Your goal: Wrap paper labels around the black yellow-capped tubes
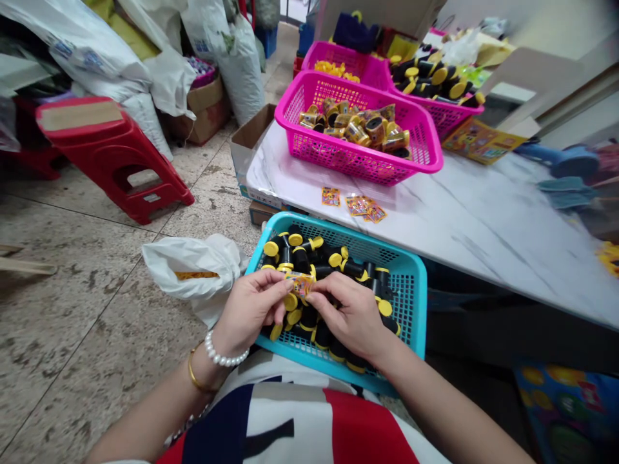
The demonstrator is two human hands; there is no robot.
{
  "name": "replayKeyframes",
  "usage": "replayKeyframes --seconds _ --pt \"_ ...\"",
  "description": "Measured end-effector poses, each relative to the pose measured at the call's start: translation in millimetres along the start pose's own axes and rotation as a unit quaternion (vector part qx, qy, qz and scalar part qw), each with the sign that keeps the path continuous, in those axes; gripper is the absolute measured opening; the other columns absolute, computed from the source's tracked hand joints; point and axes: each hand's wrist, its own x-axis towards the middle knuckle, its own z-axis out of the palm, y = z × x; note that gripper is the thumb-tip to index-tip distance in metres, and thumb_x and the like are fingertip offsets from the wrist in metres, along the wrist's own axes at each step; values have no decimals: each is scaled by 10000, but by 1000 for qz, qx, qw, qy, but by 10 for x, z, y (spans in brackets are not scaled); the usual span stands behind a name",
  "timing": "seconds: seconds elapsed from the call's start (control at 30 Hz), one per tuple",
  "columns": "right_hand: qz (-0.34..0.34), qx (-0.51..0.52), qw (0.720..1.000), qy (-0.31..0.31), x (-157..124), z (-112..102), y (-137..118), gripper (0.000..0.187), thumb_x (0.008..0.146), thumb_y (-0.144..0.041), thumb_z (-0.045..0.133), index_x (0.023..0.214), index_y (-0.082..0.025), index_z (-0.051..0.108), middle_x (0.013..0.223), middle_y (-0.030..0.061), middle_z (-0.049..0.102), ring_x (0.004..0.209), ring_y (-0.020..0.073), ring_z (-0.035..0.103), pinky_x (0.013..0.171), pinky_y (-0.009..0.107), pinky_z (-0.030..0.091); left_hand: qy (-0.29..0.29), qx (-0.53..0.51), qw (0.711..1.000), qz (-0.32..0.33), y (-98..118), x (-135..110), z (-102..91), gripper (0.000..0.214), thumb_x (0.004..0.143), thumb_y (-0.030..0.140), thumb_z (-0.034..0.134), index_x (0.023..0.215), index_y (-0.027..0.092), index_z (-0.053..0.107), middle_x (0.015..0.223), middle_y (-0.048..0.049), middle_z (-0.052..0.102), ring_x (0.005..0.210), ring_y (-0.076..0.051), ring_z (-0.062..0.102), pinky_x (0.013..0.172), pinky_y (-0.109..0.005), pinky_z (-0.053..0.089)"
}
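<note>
My left hand (pixel 251 306) and my right hand (pixel 351 316) meet over a blue basket (pixel 411 296) on my lap. Both pinch a small orange sticker (pixel 300 282) wrapped on a little black tube between their fingertips. The basket holds several black tubes with yellow caps (pixel 309 254). A pearl bracelet and a gold bangle sit on my left wrist.
A marble table (pixel 483 219) stands ahead with loose stickers (pixel 360 205), a pink basket (pixel 355 158) of labelled tubes, and another pink basket (pixel 447 113) of unlabelled ones. A white plastic bag (pixel 196 270) lies at my left. A red stool (pixel 113 154) and sacks stand on the floor.
</note>
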Motion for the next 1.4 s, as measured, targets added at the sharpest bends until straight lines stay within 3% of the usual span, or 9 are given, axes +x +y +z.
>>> replayKeyframes --seconds 0.13,0.37,0.57,0.67,0.77,0.87,1.0,1.1,1.4 --pt "-86 -90 990 -66 28 -62 47 148 929 -244 524 955 -179 654 908 73 671 851 186 586 786 318 482 -3 -20 999 -28 8 5 -71 303 772 444 672 835 167 564 401 48 536 292 -37 355 333 -139 135" --pt "-186 -368 881 -233 94 -16 -94 174 876 -146 530 1013 -132 636 864 101 616 754 239 528 651 370 429 -11 -32 998 -49 -10 26 -132 281 712 380 748 849 143 690 616 -1 641 349 -16 418 343 -146 165" --pt "-101 -301 907 -277 29 -243 -73 138 795 -94 600 909 -171 620 913 88 606 730 204 569 587 302 446 -22 -65 997 -43 3 62 -127 248 716 352 752 792 118 719 771 -55 696 391 9 365 357 -143 189" --pt "-26 -91 967 -235 8 -420 -20 266 813 -162 638 1069 -222 596 1022 54 621 852 185 604 738 293 503 -31 -86 995 -39 28 94 -66 237 714 340 756 796 121 719 762 -41 691 382 14 358 347 -138 201" --pt "60 82 988 -114 -24 -502 56 399 812 -228 674 1199 -274 587 1110 46 631 1009 208 603 873 331 495 -51 -111 992 -35 41 147 21 224 722 315 755 841 129 718 747 -23 678 372 19 366 337 -126 212" --pt "157 220 962 -35 -89 -447 154 316 808 -257 680 1122 -254 648 1065 64 663 981 223 635 832 344 527 -60 -132 989 -39 41 208 90 224 712 296 768 834 121 699 712 -10 658 364 20 380 323 -115 199" --pt "237 408 881 31 -142 -307 211 308 768 -275 738 1051 -228 624 1021 65 698 924 200 677 826 320 556 -57 -140 988 -38 45 249 153 233 709 281 776 830 110 672 678 5 629 363 18 401 315 -105 188" --pt "241 439 864 47 -109 -255 158 291 761 -281 754 1012 -228 618 999 42 700 910 173 680 823 279 558 -62 -141 987 -39 65 249 200 230 730 268 762 854 102 664 680 0 627 368 17 417 317 -102 190" --pt "203 320 920 97 -23 -182 23 228 787 -282 713 957 -219 575 1131 73 673 1037 207 664 924 344 540 -78 -203 974 -63 102 256 260 213 718 246 763 792 105 624 711 13 616 346 30 379 304 -105 156"
